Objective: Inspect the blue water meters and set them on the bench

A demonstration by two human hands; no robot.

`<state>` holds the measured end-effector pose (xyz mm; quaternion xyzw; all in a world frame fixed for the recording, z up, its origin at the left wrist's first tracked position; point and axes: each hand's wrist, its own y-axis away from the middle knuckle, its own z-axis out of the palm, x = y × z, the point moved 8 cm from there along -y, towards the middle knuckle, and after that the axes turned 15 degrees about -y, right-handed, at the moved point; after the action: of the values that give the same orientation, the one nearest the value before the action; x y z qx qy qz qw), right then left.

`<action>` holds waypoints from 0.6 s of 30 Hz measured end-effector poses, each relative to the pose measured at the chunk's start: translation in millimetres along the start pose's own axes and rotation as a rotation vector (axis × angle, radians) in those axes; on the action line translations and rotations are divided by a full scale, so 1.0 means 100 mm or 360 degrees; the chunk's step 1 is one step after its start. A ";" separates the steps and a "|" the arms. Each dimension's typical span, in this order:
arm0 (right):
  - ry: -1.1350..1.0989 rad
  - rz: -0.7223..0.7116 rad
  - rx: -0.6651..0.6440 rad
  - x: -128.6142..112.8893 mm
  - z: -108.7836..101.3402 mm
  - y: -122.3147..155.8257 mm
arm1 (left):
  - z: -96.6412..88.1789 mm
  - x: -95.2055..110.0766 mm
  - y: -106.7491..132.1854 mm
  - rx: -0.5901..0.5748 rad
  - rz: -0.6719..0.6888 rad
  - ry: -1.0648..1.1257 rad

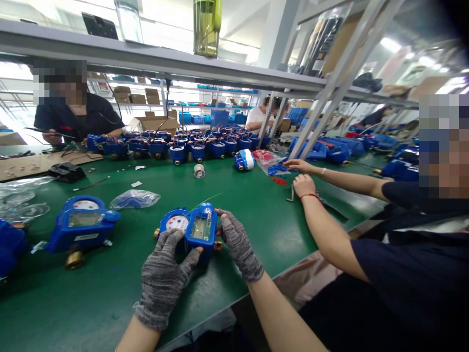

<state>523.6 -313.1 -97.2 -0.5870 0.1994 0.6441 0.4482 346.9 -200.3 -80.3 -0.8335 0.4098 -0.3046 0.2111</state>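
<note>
A blue water meter [201, 230] with a round dial, a small display and brass pipe ends lies on the green bench in front of me. My left hand [164, 274], in a grey fingerless glove, grips its near left side, thumb on the lower edge. On the meter's right side rests my right hand [240, 242], gloved the same way, its fingers curled round the edge by the brass end. A thin yellow-green wire [207, 199] sticks out behind the meter. Farther left stands another blue water meter [86, 222] with its display facing up.
A bag of blue parts [135, 199], a solder spool [199, 171] and a black box [66, 171] lie beyond. Rows of meters [198, 150] line the back under a metal shelf [154, 56]. At right, a co-worker's hands [305, 185] are near red and blue pieces.
</note>
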 end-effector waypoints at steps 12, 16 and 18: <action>0.0700 -0.0287 -0.0128 -0.80 -0.37 0.58 | -0.11 -0.64 0.36 0.0268 -0.1247 0.1805; 0.0881 -0.0448 -0.0145 -1.04 -0.27 0.67 | -0.08 -0.68 0.53 0.0160 -0.1309 0.1883; 0.0927 -0.0495 -0.0195 -1.09 -0.18 0.70 | -0.02 -0.67 0.63 0.0074 -0.1328 0.1870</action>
<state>466.8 -400.9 -17.9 -0.7956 0.1881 0.3840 0.4291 278.2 -182.3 -139.2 -0.6143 0.0965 -0.7666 -0.1603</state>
